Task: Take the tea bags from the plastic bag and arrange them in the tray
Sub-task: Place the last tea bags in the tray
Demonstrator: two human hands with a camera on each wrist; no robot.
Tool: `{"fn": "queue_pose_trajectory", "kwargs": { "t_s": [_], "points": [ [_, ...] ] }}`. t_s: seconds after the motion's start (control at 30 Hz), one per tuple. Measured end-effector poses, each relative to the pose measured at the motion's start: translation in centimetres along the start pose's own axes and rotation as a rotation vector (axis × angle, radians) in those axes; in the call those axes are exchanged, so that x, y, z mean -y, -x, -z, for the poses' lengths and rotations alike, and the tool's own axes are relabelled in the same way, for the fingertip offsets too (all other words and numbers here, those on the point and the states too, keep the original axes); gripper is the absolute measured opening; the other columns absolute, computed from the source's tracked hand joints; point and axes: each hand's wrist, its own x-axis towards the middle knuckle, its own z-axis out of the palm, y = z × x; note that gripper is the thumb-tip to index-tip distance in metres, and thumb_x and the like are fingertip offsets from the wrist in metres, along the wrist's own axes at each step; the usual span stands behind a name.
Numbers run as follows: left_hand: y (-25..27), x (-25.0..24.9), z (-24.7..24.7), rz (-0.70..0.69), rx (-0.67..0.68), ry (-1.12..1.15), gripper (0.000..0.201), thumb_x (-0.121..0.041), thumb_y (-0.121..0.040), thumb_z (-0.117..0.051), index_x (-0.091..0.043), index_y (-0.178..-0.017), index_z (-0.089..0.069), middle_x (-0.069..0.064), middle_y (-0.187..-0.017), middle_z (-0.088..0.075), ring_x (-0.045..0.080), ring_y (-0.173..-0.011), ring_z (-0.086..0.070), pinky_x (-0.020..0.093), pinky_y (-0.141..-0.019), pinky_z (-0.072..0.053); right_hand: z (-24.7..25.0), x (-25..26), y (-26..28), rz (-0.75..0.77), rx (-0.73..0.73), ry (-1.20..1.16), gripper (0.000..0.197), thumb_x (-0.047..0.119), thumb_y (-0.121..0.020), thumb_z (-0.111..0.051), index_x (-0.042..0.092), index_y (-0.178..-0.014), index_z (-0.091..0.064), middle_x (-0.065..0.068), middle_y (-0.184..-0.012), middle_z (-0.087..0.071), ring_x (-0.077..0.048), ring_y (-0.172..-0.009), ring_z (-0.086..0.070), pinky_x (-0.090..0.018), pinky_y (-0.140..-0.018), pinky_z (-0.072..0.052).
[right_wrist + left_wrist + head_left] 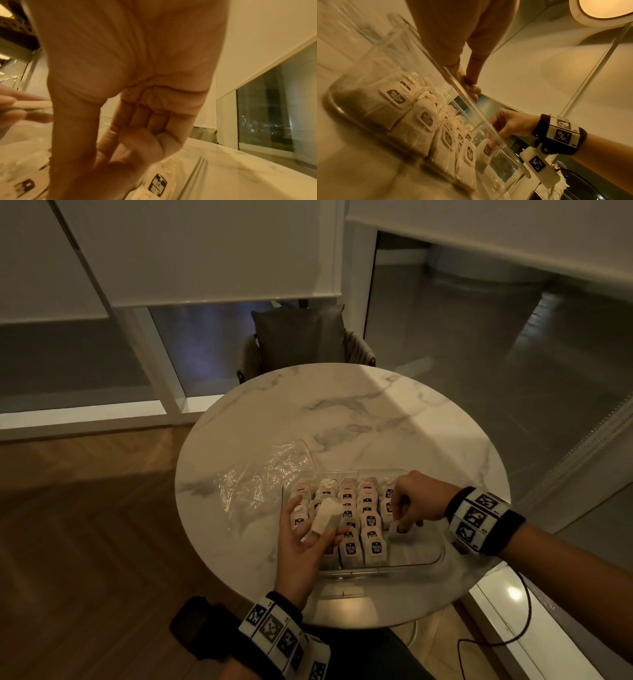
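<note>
From the head view, the left hand point(301, 539) holds a few white tea bags point(323, 518) over the clear tray point(435, 556) on the tabletop point(342, 412). The right hand point(416, 501) pinches one tea bag point(399, 529) inside the tray. Only this view shows the plastic bag point(260, 474), lying beside the tray. The left wrist view shows the rows of bags point(426, 120) up close.

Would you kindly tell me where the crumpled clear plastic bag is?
In the head view, the crumpled clear plastic bag lies on the round marble table, left of the clear tray.

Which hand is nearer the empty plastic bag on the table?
Left. The left hand, holding tea bags, is over the tray's left end beside the plastic bag; the right hand is at the tray's far-right column.
</note>
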Motion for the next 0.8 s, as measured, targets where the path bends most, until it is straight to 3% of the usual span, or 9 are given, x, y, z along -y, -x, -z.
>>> {"fn": "queue_pose_trajectory", "kwargs": {
  "t_s": [0.17,0.3,0.37,0.47,0.57,0.7,0.8],
  "points": [
    [0.0,-0.1,0.3,0.014,0.033,-0.013,0.053,0.004,-0.087,-0.065,-0.019,-0.13,-0.043,0.019,-0.117,-0.067,0.035,-0.092,-0.073,0.033,-0.076,-0.061,0.5,0.2,-2.0,-0.021,-0.04,0.132,0.012,0.013,-0.077,-0.081,0.015,-0.073,-0.07,0.007,-0.062,-0.06,-0.01,-0.051,-0.061,-0.026,-0.061,-0.058],
    [-0.1,0.1,0.5,0.016,0.034,-0.01,0.052,0.005,-0.087,-0.065,-0.018,-0.129,-0.043,0.016,-0.112,-0.071,0.036,-0.092,-0.073,0.034,-0.077,-0.061,0.5,0.1,-2.8,-0.042,-0.125,0.197,0.016,0.012,-0.078,-0.079,0.018,-0.073,-0.065,0.009,-0.068,-0.051,-0.007,-0.055,-0.052,-0.023,-0.06,-0.049],
    [-0.2,0.2,0.5,0.018,0.036,-0.01,0.052,0.006,-0.087,-0.066,-0.017,-0.128,-0.044,0.014,-0.107,-0.073,0.036,-0.092,-0.073,0.033,-0.077,-0.06,0.4,-0.2,-2.9,-0.048,-0.127,0.187,0.016,0.012,-0.079,-0.079,0.018,-0.073,-0.065,0.009,-0.067,-0.052,-0.008,-0.055,-0.054,-0.025,-0.061,-0.053],
    [-0.1,0.2,0.5,0.033,0.033,0.028,0.046,0.008,-0.086,-0.065,-0.01,-0.122,-0.042,0.024,-0.109,-0.07,0.038,-0.09,-0.073,0.031,-0.076,-0.06,0.2,-0.7,-2.9,-0.052,-0.143,0.158,0.01,0.013,-0.077,-0.08,0.016,-0.078,-0.07,0.004,-0.073,-0.06,-0.009,-0.059,-0.056,-0.027,-0.066,-0.057],
    [-0.3,0.2,0.3,0.034,0.026,0.031,0.041,0.008,-0.085,-0.066,-0.005,-0.115,-0.042,0.035,-0.11,-0.062,0.039,-0.088,-0.073,0.029,-0.074,-0.06,0.6,-1.1,-2.4,-0.055,-0.224,0.131,0.015,0.018,-0.078,-0.081,0.016,-0.089,-0.072,0.003,-0.082,-0.059,-0.011,-0.072,-0.057,-0.023,-0.069,-0.05],
    [-0.4,0.3,0.4,0.027,0.059,0.036,0.037,0.008,-0.085,-0.066,-0.001,-0.112,-0.042,0.033,-0.107,-0.062,0.04,-0.087,-0.073,0.029,-0.074,-0.06,1.3,0.7,-0.3,0.067,-0.329,-0.19,0.015,0.023,-0.082,-0.078,0.01,-0.089,-0.076,0.0,-0.081,-0.073,-0.009,-0.066,-0.068,-0.018,-0.065,-0.053],
    [-0.3,0.2,0.4,0.01,0.093,0.056,0.035,0.01,-0.085,-0.065,0.003,-0.113,-0.044,0.021,-0.095,-0.068,0.04,-0.086,-0.073,0.029,-0.072,-0.06,0.9,3.0,1.4,0.147,-0.317,-0.53,0.02,0.03,-0.081,-0.077,0.012,-0.09,-0.077,-0.004,-0.076,-0.075,-0.015,-0.061,-0.072,-0.029,-0.062,-0.06]
  ]
}}
